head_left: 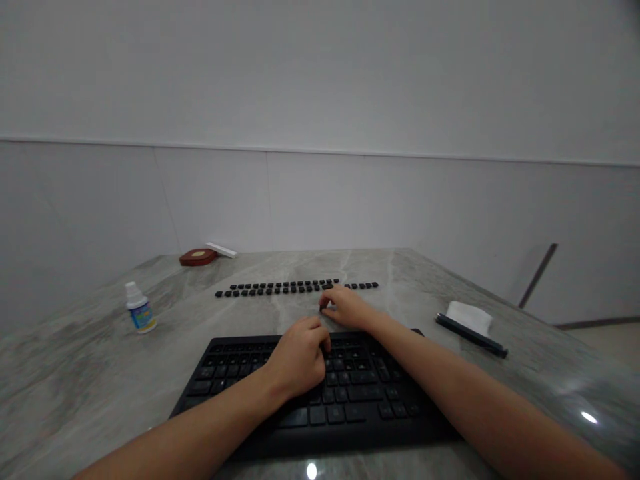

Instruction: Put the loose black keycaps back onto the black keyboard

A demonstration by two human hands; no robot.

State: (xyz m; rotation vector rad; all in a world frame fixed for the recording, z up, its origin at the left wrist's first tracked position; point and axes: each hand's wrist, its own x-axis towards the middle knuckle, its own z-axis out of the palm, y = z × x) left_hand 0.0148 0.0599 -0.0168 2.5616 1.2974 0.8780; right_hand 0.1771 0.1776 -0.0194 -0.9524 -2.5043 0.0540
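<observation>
A black keyboard (pixel 345 413) lies in front of me, with bare sockets showing in its upper rows where keycaps are off. My left hand (pixel 303 353) rests over the middle of those upper rows, its fingers curled and closed; whatever is under the fingertips is hidden. Just beyond the keyboard's far edge, my right hand (pixel 345 307) is pinched, with a small dark keycap at its fingertips. Loose black keycaps (pixel 270 289) stand in two long rows on the table behind, and the right hand's knuckles cover part of the nearer row.
On the grey marbled table (pixel 175 373) stands a white bottle (pixel 141 310) with a blue label, at the left. A dark pen-like tool (pixel 473 335) lies by a white cloth or tissue (pixel 470 317) at the right. A reddish-brown box (pixel 197 257) and a white strip (pixel 221 250) sit near the wall.
</observation>
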